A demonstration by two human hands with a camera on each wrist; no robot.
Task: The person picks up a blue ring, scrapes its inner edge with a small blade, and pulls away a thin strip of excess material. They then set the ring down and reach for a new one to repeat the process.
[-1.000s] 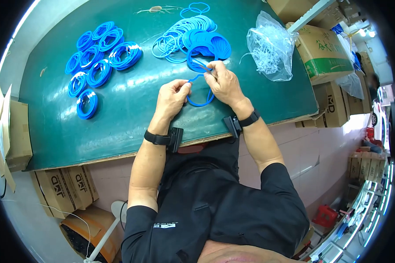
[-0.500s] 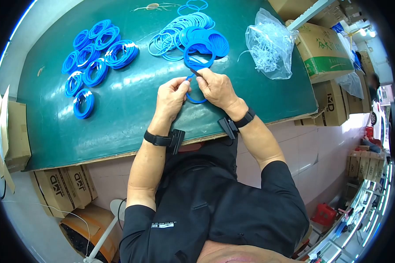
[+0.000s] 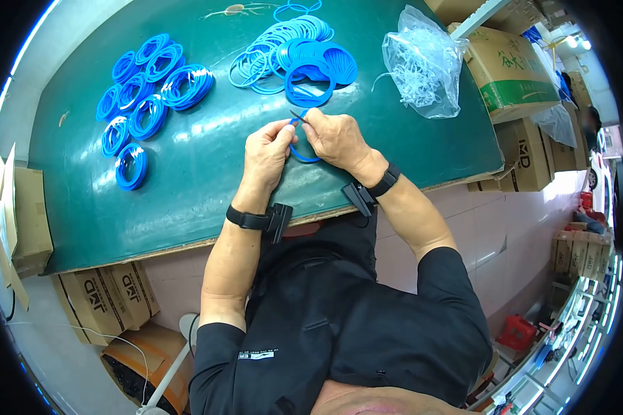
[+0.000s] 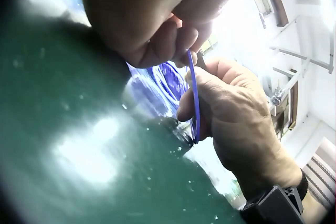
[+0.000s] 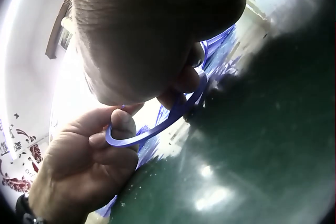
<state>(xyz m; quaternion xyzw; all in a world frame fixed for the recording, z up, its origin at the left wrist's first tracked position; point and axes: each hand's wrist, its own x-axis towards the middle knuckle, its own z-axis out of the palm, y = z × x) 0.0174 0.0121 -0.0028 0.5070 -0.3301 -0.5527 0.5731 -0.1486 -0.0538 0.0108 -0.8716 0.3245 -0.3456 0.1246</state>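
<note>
My left hand (image 3: 266, 153) pinches a blue ring (image 3: 303, 158) between thumb and fingers, above the green table. In the right wrist view the ring (image 5: 152, 135) curves from the left fingertips across to my right hand. My right hand (image 3: 339, 140) grips a thin, dark, pointed blade-like tool (image 3: 298, 116), its tip sticking out past the left fingertips. The rest of the tool is hidden inside the fist. Just beyond the hands lies a stack of loose blue rings (image 3: 310, 96), fanned out over paler ones.
Several bundles of blue rings (image 3: 148, 116) lie at the left of the green table (image 3: 208, 159). A clear plastic bag (image 3: 424, 72) of whitish strips sits at the right. Cardboard boxes (image 3: 512, 69) stand beyond the table's right edge, and a carton (image 3: 31, 214) stands at its left.
My right hand has moved a little left and down, closer to the left hand. The dark tool's tip now crosses the ring at the left fingertips. The left hand stays nearly in place.
</note>
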